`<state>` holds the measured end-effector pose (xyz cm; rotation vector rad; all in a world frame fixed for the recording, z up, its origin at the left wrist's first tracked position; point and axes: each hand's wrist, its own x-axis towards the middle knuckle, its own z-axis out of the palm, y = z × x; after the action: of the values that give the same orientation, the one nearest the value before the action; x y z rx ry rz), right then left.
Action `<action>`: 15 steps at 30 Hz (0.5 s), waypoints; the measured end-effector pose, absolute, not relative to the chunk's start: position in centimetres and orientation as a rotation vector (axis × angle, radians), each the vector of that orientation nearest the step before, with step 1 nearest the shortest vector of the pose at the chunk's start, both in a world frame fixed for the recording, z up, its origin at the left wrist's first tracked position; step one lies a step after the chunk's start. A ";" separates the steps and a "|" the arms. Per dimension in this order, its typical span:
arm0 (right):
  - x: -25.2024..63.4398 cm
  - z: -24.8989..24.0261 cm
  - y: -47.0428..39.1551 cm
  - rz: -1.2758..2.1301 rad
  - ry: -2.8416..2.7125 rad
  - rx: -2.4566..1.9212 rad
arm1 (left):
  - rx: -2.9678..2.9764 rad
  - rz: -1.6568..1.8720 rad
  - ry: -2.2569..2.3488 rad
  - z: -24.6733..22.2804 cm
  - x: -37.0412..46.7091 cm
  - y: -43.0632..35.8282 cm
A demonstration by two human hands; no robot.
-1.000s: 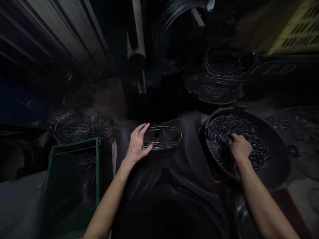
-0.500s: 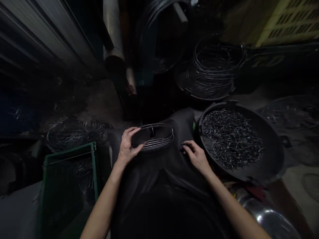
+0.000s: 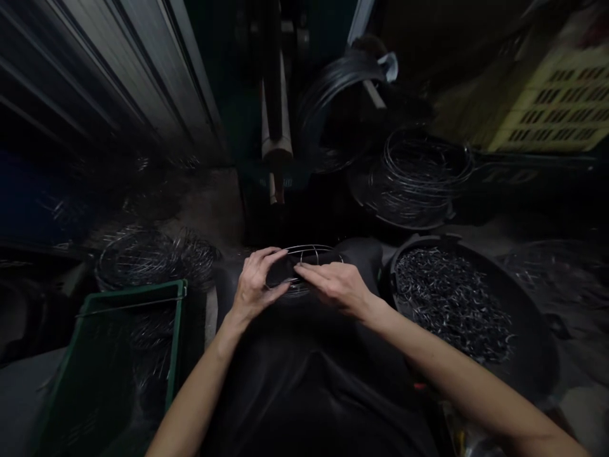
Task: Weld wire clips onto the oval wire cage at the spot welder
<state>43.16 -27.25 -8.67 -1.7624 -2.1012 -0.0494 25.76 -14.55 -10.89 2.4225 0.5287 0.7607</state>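
Observation:
My left hand [image 3: 252, 285] is closed on the left side of a round wire frame [image 3: 314, 247], thumb below and fingers above. Thin metal rings and a few cross wires make up the frame, which is held over the dark apron [image 3: 304, 381] on my lap. Reaching across from the right, my right hand [image 3: 337, 285] is at the frame's middle with its fingers pressed together. Whatever those fingertips pinch is hidden by the hand and the dim light. The frame's lower right part is covered by my right hand.
At right stands a wide black pan [image 3: 533, 362] with many short bent wire pieces [image 3: 451, 298]. Wire coils [image 3: 423, 171] lie behind it. A green crate [image 3: 178, 343] is at left, beside tangled wire rings [image 3: 137, 257]. A yellow crate [image 3: 552, 108] stands at the back right.
My right hand has moved left from beside the pan to the wire frame. My left hand keeps its hold on the frame. The view has tilted, so the surroundings appear lower.

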 end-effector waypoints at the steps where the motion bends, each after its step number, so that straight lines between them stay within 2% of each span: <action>1: 43.4 -8.8 -26.8 -0.118 -2.137 -1.713 | 2.410 0.774 0.538 -10.8 25.8 -14.2; 8: 44.8 -7.5 -23.5 -0.499 -2.229 -1.385 | 2.324 0.867 0.547 -10.0 26.5 -11.6; 15: 45.5 -7.6 -21.9 -0.557 -2.219 -1.291 | 2.276 0.934 0.530 -10.4 26.6 -10.1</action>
<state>45.53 -21.86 -7.56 -1.2910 -2.2194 -0.5567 26.64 -10.06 -10.45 2.2762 0.5303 0.9336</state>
